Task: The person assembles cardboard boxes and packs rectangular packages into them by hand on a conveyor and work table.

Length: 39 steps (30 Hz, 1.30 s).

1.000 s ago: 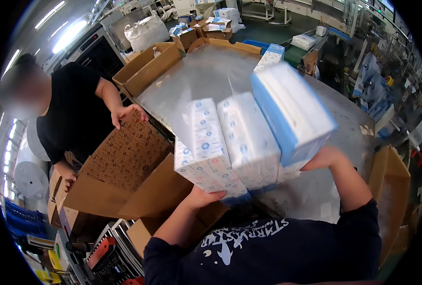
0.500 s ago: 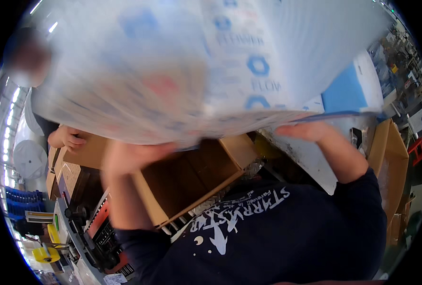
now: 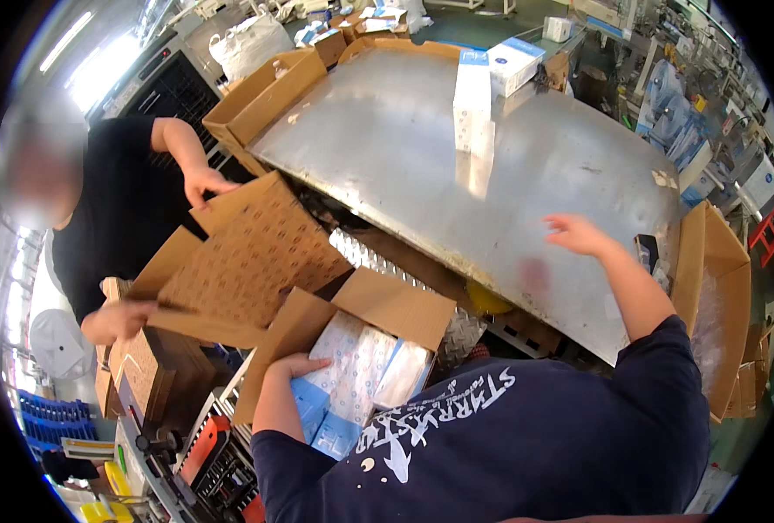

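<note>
My left hand (image 3: 298, 365) reaches into an open brown carton (image 3: 394, 301), its visible fingers lying on a white package (image 3: 345, 356) with a small blue print. More blue and white boxes (image 3: 311, 407) fill the carton around it. The wrist and forearm hide part of the carton's left side. My right hand (image 3: 576, 234) is held out above the metal table (image 3: 387, 131), with its fingers apart and nothing in them. Farther off on that table are an upright white and blue box (image 3: 472, 100) and another blue-topped box (image 3: 515, 66).
At the left a co-worker's hands (image 3: 208, 185) hold another open brown carton (image 3: 256, 253) beside mine. A tall carton with clear plastic (image 3: 709, 301) stands at the right. Flattened cardboard (image 3: 147, 375) and a red and black machine (image 3: 208, 458) are at lower left.
The large white printed bundle that both hands held up has come down into the carton. My right hand is now off it, over the table; the co-worker's carton has come into view.
</note>
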Motion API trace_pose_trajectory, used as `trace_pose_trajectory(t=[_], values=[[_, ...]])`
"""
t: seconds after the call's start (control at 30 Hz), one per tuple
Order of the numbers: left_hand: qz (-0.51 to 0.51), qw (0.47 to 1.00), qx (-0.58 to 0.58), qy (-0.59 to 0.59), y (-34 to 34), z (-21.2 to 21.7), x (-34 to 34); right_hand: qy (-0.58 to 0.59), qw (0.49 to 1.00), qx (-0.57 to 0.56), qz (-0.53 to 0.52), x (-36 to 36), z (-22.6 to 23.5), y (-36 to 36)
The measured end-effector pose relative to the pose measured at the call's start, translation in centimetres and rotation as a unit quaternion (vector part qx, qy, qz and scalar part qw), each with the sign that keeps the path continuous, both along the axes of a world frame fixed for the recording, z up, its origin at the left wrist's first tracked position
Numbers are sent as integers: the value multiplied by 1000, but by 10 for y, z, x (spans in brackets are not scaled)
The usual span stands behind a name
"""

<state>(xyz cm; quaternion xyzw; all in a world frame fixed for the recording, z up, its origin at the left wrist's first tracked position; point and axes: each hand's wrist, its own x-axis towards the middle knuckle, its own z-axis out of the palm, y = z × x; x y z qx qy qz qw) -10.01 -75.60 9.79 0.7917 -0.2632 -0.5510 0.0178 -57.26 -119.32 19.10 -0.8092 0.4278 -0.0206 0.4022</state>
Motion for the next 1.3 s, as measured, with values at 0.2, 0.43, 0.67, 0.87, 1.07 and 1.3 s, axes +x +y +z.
trace_pose_trajectory(t=[0.2,0.43,0.67,0.87,1.07,1.3], values=[[-27,999,-20,7,-13,-11,10,339,842,-212,-363,-173,-42,-18],[-236,954,-22,-186,-87,55,-61,277,872,-243,-321,-221,-80,-6],[-300,922,-104,-221,-144,29,-96,144,845,-438,-271,-221,-32,-35],[-189,866,-180,-425,-127,-99,-133,-51,940,-40,-335,-156,-9,-64],[76,922,-285,-249,-126,-86,-112,-125,968,95,-193,-23,6,-40],[137,810,-559,116,-220,95,-164,-298,904,-12,307,172,-3,50]])
